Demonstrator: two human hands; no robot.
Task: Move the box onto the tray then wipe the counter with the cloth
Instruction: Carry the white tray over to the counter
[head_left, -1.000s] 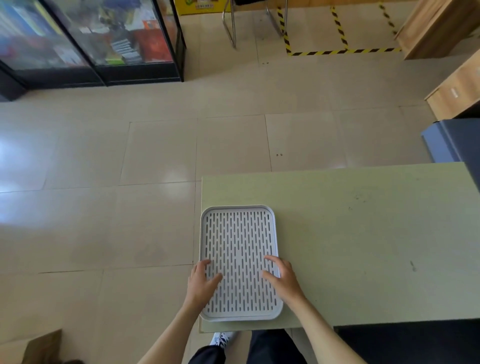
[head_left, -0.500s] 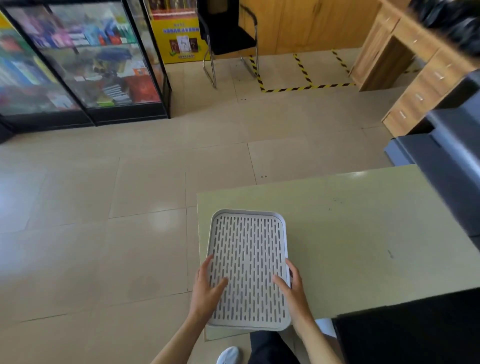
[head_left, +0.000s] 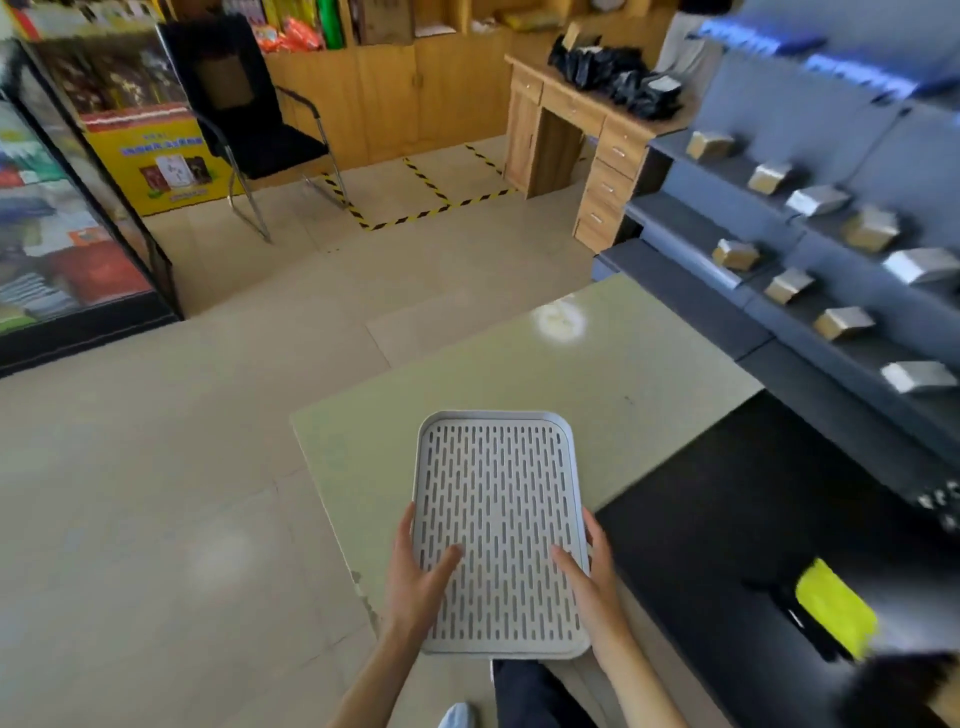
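A grey slotted tray (head_left: 498, 457) is held over the near corner of the pale green counter (head_left: 519, 374), its near end past the counter's edge. My left hand (head_left: 418, 577) grips the tray's left rim, thumb on top. My right hand (head_left: 589, 574) grips its right rim the same way. A yellow cloth (head_left: 834, 605) lies on a black surface (head_left: 727, 530) at the lower right. Several small gold and silver boxes (head_left: 789, 285) sit on the grey shelves (head_left: 831, 364) to the right.
A wooden desk (head_left: 576, 130) with black bags stands at the back. A black chair (head_left: 249, 130) and a glass display case (head_left: 67, 234) are at the left, across tiled floor with yellow-black tape.
My view has swung up and to the right, bringing the shelves, boxes and cloth into sight. Both hands have gone from resting on the tray to gripping its side rims, and its near end now overhangs the counter.
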